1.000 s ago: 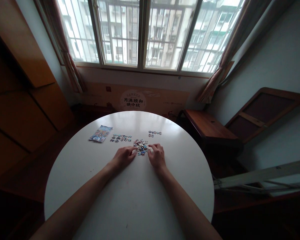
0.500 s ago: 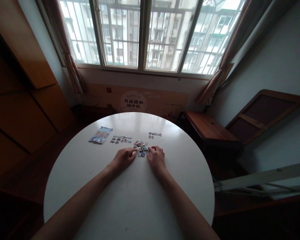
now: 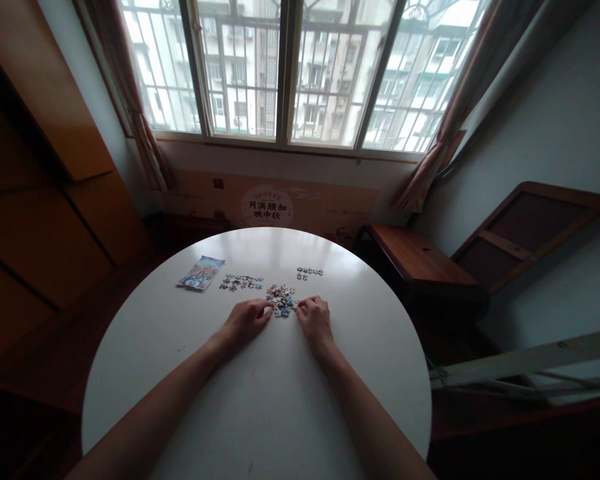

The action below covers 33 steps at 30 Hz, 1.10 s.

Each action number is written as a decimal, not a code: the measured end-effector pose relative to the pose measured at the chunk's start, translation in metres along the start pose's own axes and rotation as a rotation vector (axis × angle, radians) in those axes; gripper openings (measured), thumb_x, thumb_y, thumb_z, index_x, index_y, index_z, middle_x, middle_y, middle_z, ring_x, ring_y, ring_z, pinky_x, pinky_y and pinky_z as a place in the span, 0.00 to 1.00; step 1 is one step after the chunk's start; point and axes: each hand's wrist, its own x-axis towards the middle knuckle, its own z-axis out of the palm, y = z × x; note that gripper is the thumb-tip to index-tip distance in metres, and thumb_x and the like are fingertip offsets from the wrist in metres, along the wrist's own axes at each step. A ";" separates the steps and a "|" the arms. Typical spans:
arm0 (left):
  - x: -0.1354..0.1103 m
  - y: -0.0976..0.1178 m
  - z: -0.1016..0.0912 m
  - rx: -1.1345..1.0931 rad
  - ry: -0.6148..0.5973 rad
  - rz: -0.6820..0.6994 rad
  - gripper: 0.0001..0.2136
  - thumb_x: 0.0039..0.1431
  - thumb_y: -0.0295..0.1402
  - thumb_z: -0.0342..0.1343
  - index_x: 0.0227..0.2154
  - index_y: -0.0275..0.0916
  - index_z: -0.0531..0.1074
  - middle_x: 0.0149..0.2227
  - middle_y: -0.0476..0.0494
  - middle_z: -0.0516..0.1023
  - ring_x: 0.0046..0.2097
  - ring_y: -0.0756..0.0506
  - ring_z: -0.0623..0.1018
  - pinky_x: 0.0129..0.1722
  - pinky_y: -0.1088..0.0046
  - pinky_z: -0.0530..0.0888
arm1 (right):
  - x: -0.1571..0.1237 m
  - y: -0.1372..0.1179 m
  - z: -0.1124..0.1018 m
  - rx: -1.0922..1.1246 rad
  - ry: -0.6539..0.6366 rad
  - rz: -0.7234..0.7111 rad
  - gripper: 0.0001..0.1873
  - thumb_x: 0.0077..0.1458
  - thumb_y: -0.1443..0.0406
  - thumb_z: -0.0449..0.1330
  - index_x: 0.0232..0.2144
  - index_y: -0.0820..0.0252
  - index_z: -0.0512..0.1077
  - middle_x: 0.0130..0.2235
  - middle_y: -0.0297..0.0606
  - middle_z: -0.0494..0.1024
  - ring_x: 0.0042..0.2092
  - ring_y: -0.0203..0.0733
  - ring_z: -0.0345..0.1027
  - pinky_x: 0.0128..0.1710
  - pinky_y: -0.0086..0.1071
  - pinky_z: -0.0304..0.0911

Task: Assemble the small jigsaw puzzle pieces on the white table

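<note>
Below frame centre, piled multicoloured jigsaw pieces [image 3: 282, 301] are flanked by the left hand [image 3: 249, 317] and right hand [image 3: 315, 319]. Neither grip can be discerned.

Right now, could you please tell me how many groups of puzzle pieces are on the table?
3: the heap between the left hand and right hand, the left group beside the picture sheet, and the small group back right; the hands may hide pieces.
</note>
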 end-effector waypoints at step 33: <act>0.007 0.000 0.015 -0.493 0.086 -0.009 0.09 0.54 0.33 0.56 0.36 0.36 0.76 0.33 0.45 0.78 0.27 0.53 0.72 0.27 0.79 0.70 | -0.001 -0.010 -0.004 0.443 -0.191 -0.189 0.06 0.54 0.67 0.55 0.28 0.62 0.71 0.32 0.36 0.70 0.31 0.34 0.67 0.30 0.26 0.64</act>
